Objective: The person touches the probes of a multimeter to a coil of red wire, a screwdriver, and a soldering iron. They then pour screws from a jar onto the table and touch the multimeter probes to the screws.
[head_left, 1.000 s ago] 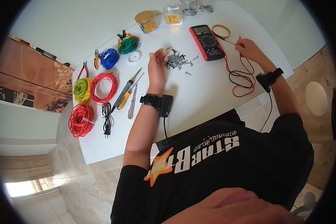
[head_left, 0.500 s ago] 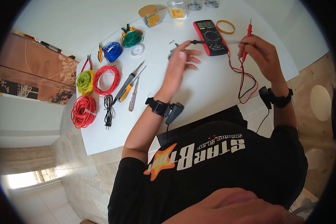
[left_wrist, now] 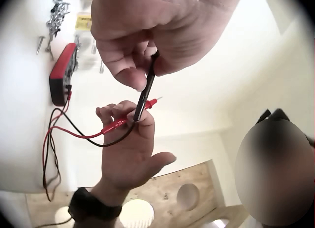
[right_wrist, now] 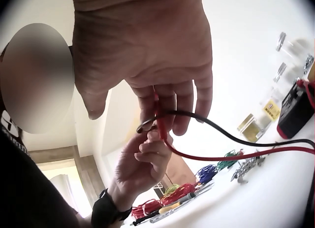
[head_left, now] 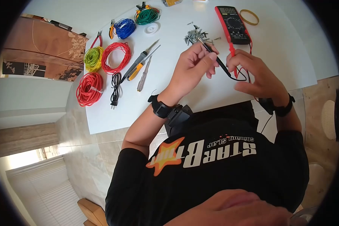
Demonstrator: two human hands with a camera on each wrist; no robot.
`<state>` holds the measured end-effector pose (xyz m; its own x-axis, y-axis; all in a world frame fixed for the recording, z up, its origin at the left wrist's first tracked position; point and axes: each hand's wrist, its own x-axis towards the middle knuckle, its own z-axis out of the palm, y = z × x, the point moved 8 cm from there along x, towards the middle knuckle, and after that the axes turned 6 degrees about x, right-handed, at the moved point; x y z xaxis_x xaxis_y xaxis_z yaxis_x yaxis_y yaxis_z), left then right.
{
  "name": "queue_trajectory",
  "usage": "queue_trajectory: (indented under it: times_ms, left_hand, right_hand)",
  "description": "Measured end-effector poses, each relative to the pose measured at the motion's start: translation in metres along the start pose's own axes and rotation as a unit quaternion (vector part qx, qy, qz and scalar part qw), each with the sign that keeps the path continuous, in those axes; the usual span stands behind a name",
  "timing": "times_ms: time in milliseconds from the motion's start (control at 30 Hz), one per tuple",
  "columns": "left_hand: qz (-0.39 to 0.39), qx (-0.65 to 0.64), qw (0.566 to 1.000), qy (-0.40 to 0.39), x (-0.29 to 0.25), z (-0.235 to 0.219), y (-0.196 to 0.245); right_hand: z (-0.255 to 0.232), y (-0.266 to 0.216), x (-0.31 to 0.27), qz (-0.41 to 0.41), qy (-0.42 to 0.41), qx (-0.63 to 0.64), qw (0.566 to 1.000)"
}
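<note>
Above the table my left hand (head_left: 190, 71) pinches a black multimeter probe (head_left: 221, 64) between thumb and fingers, its tip pointing away over the screws. My right hand (head_left: 258, 73) faces it and holds the red multimeter probe (head_left: 232, 49) between its fingers, the thumb stretched out to the side. In the left wrist view the lead end of the black probe (left_wrist: 145, 92) overlaps the right fingertips, beside the red probe (left_wrist: 115, 124). Both leads run to the red and black multimeter (head_left: 234, 24), whose display is lit.
Beyond my left hand lies a pile of screws (head_left: 195, 36). To the left are a soldering iron (head_left: 141, 58), a screwdriver (head_left: 144, 75), a red wire coil (head_left: 116, 57) and several other coils. A yellow ring (head_left: 249, 17) lies right of the multimeter.
My right hand has lifted the red probe from the table's right side and come inward. My left hand, empty at first, has moved right and now grips the black probe.
</note>
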<state>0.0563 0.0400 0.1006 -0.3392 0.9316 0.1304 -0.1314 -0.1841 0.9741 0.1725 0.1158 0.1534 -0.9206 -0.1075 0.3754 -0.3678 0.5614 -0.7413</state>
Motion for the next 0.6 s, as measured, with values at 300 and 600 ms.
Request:
queue_trajectory:
  times_ms: [300,600]
  left_hand:
    - [0.003,0.122,0.992,0.005,-0.008,0.002,0.006]
    - [0.022,0.085,0.983,0.163,-0.001,-0.020,-0.001]
  right_hand:
    - [0.035,0.028,0.001,0.046,0.055,0.016,0.997]
    - [0.011,-0.007,-0.028,-0.109,0.284,-0.143,0.942]
